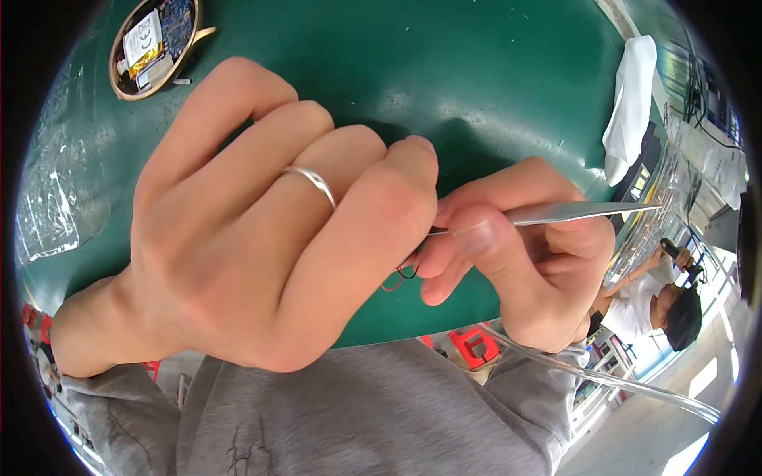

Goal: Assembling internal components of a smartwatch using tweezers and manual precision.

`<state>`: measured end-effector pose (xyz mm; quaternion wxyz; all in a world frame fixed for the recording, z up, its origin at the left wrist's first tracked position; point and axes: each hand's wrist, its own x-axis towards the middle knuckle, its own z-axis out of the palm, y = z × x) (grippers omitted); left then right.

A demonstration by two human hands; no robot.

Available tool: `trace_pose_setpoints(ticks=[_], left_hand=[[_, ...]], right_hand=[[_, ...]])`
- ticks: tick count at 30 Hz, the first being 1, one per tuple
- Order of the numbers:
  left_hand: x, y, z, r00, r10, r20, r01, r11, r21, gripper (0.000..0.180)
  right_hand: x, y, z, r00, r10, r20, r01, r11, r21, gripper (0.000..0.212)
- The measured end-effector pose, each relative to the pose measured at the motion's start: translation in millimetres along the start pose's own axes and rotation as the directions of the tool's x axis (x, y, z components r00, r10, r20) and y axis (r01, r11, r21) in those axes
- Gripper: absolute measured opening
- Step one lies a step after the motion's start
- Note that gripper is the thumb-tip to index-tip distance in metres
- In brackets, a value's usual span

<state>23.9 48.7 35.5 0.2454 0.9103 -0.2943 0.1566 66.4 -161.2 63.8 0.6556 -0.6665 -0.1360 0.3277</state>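
Over the green work mat (508, 63), my left hand (262, 214) is closed, a silver ring on one finger. Its thumb and whatever its fingertips pinch are hidden behind the knuckles. My right hand (524, 246) is closed around a slim grey metal tool, which looks like tweezers (567, 213). One thin end of the tweezers points at my left fingertips; the other sticks out to the right. A thin black wire (409, 274) and a thin red wire (390, 285) loop out below the meeting point of both hands. Where these wires lead is out of sight.
At the upper left lies a round gold-rimmed case (113, 67) with a blue circuit board and a silver battery. A clear plastic bag (59, 214) is at the left. A white cloth-like piece (633, 103) lies at the right edge. Beyond are a person (647, 301) and a red stool (474, 347).
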Motion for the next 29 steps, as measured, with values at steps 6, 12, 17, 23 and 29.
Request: trace_pose_setpoints(ticks=[6, 12, 17, 23, 29], left_hand=[[0.1, 0.1, 1.9, 1.000, -0.004, -0.009, 0.004, 0.999, -0.035, 0.052], [1.4, -0.9, 1.6, 1.000, -0.005, -0.010, 0.004, 0.999, -0.051, 0.052], [-0.2, -3.4, 0.1, 1.000, -0.015, -0.010, 0.015, 0.997, -0.080, 0.053], [2.2, -5.0, -1.5, 0.999, -0.043, 0.011, 0.044, 0.991, -0.126, 0.051], [3.0, -4.0, -1.2, 1.000, -0.027, 0.002, 0.028, 0.996, -0.080, 0.050]], right_hand=[[-0.4, 7.3, -0.4, 0.997, -0.078, 0.002, 0.078, 0.997, -0.029, 0.014], [-2.2, 7.6, -5.6, 0.994, -0.085, 0.074, 0.092, 0.992, -0.089, 0.015], [2.3, 15.3, -5.3, 0.979, -0.176, 0.098, 0.186, 0.977, -0.102, 0.015], [1.5, 7.2, -4.9, 0.990, -0.119, 0.079, 0.128, 0.984, -0.120, 0.017], [1.5, 0.2, -2.1, 0.999, -0.032, 0.011, 0.033, 0.987, -0.155, 0.018]])
